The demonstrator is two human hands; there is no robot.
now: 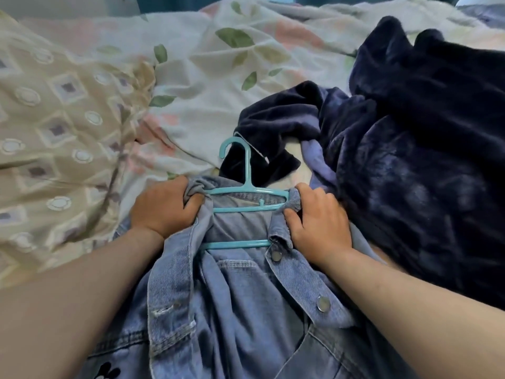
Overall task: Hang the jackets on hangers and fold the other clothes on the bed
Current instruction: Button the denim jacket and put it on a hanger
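My left hand point(164, 206) and right hand point(318, 225) are apart, one at each end of a teal plastic hanger point(247, 192). The left hand's fingers are curled round a bunch of denim at the hanger's left shoulder. The right hand pinches the collar fabric at the hanger's right shoulder, thumb low and fingers over the top. Both ends of the hanger are buried under cloth and my hands, so I cannot see where its arms finish. Only the hook, the neck, the upper bars and a stretch of the lower bar show.

The denim jacket point(240, 310) lies open on the bed right in front of me, collar away from me, with the hanger inside its neck opening. Two metal snap buttons point(276, 255) sit on the right front edge. The jacket's lower part runs off the bottom of the view, and both my forearms cover its sides. A small black print point(106, 372) at the bottom edge is cut off, so I cannot tell what it is.

To the right a dark navy plush garment point(410, 132) is heaped up, running past the right edge. I cannot tell what kind of garment it is. A paler blue-violet cloth point(319, 160) peeks out beside it, mostly hidden. The hanger's hook lies against the navy cloth's near corner.

The floral bedsheet point(218, 77) spreads beyond, and a beige patterned cloth point(54, 119) fills the left, blurred.
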